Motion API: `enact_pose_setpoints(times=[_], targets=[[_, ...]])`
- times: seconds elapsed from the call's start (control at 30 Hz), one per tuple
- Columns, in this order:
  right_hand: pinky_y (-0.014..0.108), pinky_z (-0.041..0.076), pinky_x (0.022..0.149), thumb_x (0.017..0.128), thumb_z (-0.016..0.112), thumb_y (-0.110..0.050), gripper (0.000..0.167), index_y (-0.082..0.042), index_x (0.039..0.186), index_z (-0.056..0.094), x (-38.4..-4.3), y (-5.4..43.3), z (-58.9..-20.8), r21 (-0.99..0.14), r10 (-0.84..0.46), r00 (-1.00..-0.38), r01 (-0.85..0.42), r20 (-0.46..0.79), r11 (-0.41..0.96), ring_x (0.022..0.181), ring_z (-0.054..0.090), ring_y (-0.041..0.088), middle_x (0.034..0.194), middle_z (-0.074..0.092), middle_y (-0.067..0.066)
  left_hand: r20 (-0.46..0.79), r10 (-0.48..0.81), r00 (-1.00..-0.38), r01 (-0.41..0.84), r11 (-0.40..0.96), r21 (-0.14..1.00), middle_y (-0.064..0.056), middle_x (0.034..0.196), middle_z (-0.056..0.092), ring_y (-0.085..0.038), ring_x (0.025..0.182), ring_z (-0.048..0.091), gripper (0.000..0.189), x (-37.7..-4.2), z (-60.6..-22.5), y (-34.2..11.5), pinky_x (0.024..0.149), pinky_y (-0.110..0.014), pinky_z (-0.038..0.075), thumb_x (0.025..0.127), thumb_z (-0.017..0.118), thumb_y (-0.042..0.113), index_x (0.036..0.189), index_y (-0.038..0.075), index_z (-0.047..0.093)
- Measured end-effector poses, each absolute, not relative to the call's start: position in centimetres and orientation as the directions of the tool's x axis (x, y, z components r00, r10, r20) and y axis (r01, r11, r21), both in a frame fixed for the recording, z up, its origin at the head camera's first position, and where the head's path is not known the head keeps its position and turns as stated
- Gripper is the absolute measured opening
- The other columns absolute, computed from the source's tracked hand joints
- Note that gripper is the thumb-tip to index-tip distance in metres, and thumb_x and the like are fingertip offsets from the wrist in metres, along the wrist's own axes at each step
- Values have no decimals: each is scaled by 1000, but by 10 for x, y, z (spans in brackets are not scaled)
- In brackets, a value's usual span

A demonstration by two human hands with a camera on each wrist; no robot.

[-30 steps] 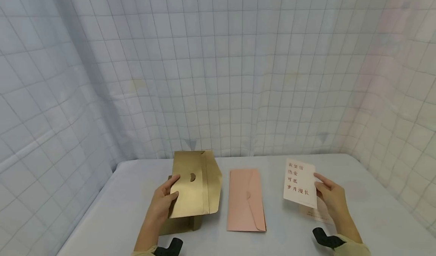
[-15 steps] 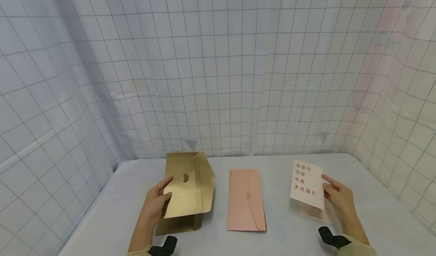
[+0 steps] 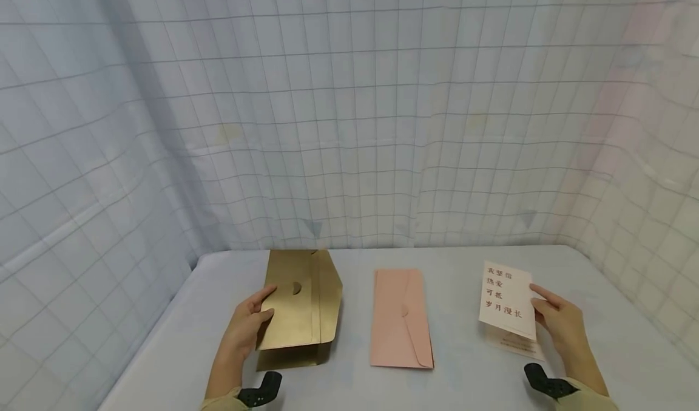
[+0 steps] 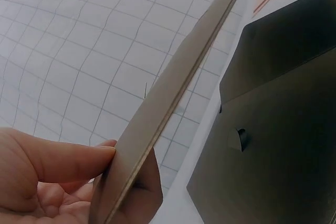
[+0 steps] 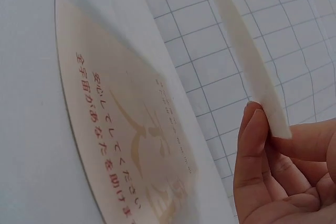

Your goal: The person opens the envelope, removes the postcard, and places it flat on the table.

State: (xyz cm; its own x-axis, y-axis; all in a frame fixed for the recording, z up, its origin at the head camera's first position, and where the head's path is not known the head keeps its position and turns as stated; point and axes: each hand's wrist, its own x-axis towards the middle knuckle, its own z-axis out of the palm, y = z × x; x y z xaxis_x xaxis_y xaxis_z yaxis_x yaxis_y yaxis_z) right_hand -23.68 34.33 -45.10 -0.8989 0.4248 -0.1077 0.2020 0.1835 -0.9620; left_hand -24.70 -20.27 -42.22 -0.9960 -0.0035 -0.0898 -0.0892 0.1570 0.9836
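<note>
In the head view my left hand (image 3: 246, 326) grips the left edge of a gold envelope (image 3: 292, 323) whose pointed flap stands open to the right. A second gold envelope (image 3: 289, 358) lies on the table beneath it, mostly covered in that view; the left wrist view shows this lower envelope (image 4: 286, 140) with a half-moon slot. On the other side, my right hand (image 3: 565, 326) pinches the right edge of a white card (image 3: 505, 305) with red characters. Below that card lies another printed card (image 5: 126, 129), pale with red writing and a faint gold design.
A closed pink envelope (image 3: 401, 320) lies upright in the middle, between both hands. The white table (image 3: 459, 277) runs back to a gridded white curtain (image 3: 349, 156), which also hangs at both sides.
My left hand has moved the upper gold envelope leftward and slightly down over the lower one. My right hand has carried its card to the right. The view has shifted slightly.
</note>
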Motion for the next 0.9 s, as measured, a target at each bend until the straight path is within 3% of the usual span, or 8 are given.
enact_pose_setpoints(times=[0.2, 0.47, 0.7, 0.9], targets=[[10, 50, 67, 94, 50, -15, 51, 1, 141, 37, -238, 352, -455, -955, 409, -904, 224, -128, 196, 71, 55, -12, 78, 49, -29, -99, -11, -995, -99, 170, 980, -26, 147, 34, -13, 111, 54, 55, -249, -424, -205, 77, -18, 49, 92, 38, -8, 145, 3, 31], [13, 50, 63, 92, 53, -11, 50, 1, 139, 40, -240, 357, -459, -946, 427, -887, 271, -174, 178, 69, 56, -8, 78, 52, -26, -110, -7, -994, -109, 193, 975, -27, 150, 28, -30, 129, 40, 54, -250, -431, -210, 79, -15, 46, 93, 40, -6, 145, 2, 31], [14, 49, 61, 93, 51, -12, 49, 0, 139, 41, -240, 357, -457, -934, 441, -881, 289, -173, 211, 69, 54, -7, 91, 58, -14, -114, -10, -993, -113, 208, 972, -26, 151, 26, -35, 134, 33, 54, -252, -433, -211, 81, -11, 42, 92, 39, -8, 144, 0, 31], [17, 50, 61, 92, 52, -11, 50, 2, 139, 40, -238, 357, -459, -940, 430, -886, 280, -175, 194, 69, 55, -5, 77, 54, -23, -115, -8, -993, -114, 211, 971, -27, 151, 25, -37, 135, 31, 54, -251, -433, -213, 83, -13, 43, 92, 39, -9, 144, -2, 31]])
